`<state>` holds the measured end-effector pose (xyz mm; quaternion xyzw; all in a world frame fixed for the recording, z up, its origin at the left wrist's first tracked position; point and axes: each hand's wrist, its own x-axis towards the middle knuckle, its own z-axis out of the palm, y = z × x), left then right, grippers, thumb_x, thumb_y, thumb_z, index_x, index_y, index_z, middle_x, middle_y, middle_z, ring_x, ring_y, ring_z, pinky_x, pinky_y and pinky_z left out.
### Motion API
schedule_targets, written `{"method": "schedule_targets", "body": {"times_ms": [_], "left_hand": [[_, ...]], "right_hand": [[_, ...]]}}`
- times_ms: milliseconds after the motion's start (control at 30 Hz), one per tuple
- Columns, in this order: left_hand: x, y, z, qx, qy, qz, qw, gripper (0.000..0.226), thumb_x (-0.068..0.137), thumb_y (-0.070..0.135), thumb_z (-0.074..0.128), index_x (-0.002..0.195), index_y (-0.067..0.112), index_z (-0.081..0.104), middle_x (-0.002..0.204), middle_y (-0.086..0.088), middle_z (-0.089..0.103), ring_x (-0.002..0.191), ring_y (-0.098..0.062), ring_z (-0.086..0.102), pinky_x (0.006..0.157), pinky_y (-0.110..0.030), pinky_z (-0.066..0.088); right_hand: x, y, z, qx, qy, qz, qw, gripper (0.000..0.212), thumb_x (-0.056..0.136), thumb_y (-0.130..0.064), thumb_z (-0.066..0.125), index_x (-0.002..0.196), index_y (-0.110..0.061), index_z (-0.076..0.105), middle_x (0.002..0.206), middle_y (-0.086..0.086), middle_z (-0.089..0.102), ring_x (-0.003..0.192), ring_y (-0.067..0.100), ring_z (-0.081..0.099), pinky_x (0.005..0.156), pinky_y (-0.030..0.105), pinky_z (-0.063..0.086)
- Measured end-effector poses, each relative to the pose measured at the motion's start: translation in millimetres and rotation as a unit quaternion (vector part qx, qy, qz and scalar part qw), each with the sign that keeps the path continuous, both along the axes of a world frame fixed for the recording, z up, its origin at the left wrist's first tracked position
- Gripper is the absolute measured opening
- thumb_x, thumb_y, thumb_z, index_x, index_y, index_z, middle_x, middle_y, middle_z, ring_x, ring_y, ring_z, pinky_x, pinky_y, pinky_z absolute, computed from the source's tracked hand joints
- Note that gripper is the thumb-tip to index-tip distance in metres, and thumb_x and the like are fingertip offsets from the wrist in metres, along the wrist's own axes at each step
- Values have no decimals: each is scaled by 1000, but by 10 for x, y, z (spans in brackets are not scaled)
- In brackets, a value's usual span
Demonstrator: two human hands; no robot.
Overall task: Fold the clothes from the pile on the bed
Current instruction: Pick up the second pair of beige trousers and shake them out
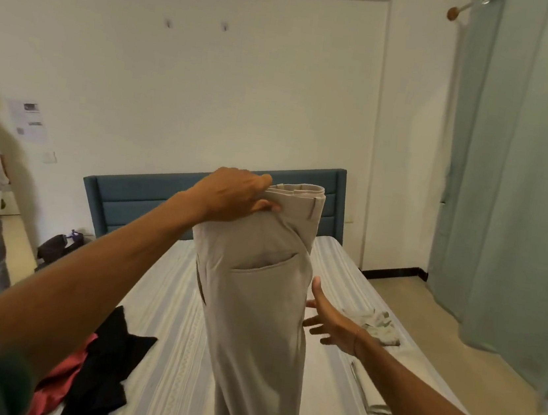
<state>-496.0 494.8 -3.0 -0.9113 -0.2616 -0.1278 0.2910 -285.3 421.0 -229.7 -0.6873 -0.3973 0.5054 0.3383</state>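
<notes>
A pair of beige trousers (261,295) is being held up above the bed (172,350) by the left hand (233,193), whose fingers (267,205) are being curled round the waistband at its left end. The trousers are hanging straight down from those fingers, folded lengthwise, with a slanted pocket showing just below the grip. The right hand (332,321) is being held out beside the hanging cloth, its fingers (317,290) spread wide and straight, with nothing being held; whether they are touching the fabric cannot be told. Below and left of the left fingers, a black garment (108,366) and a red garment (61,378) are lying crumpled together on the striped bed. Just beyond the right fingers, a small pale crumpled garment (377,325) is lying near the bed's edge. Behind the left fingers, a blue headboard (135,200) is standing against the white wall.
</notes>
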Motion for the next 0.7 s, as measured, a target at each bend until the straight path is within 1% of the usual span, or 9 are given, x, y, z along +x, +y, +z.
{"method": "schedule_targets", "body": {"times_ms": [100,200,267,333,400,500,600,633,700], "left_hand": [[-110,-77,125,13,-8,0,1000,40,101,57,40,96,17,38,100,-13,67,75,-22,50,66,-33,36],[-255,-111,225,26,-16,11,999,45,99,60,37,93,16,37,98,-16,66,77,-31,54,66,-36,36],[-347,-109,266,35,-18,12,999,50,97,64,34,93,14,39,97,-17,66,78,-33,56,65,-38,38],[-427,-100,312,38,-20,17,999,62,91,70,26,96,11,44,95,-18,66,80,-35,59,65,-39,39],[-515,-92,372,39,-30,15,999,73,82,76,18,96,10,45,94,-20,66,81,-38,61,65,-39,39],[-651,-92,461,45,-41,9,998,72,80,79,15,92,14,41,92,-21,65,81,-39,61,65,-39,39],[-772,-120,579,53,-49,7,997,71,82,78,17,93,13,43,91,-22,65,81,-40,61,64,-39,39],[-803,-152,625,56,-51,8,997,71,82,78,18,93,12,43,91,-22,65,80,-40,61,64,-39,39],[-833,-265,733,68,-53,7,996,73,82,78,18,93,11,45,89,-22,65,78,-40,60,63,-38,38]], "right_hand": [[-130,26,-115,-35,44,-1,998,117,70,-95,4,158,-21,27,155,15,42,142,38,41,119,55,27],[-220,59,-293,-47,80,-10,996,114,72,-98,12,150,-19,40,149,12,49,135,36,48,108,53,42],[-312,89,-392,-45,113,-33,992,108,69,-99,23,140,-22,50,136,7,58,120,31,56,99,51,48],[-394,57,-425,-36,137,-36,989,99,68,-98,33,134,-29,59,120,2,64,110,27,59,106,51,46],[-474,-83,-350,-3,191,-7,981,87,77,-93,27,129,-33,62,120,-1,68,113,25,60,107,48,44],[-513,-264,-224,66,303,18,951,91,84,-89,19,125,-23,66,128,8,69,122,32,61,103,46,48],[-553,-304,-159,151,429,-55,889,88,90,-81,29,141,-15,57,141,17,58,128,38,57,109,52,44],[-572,-320,-156,153,432,-63,887,88,90,-80,30,143,-14,54,139,16,61,128,37,58,110,52,43],[-661,-388,-147,124,367,-27,922,91,86,-87,24,136,-21,62,130,8,68,126,31,60,109,49,45]]}}
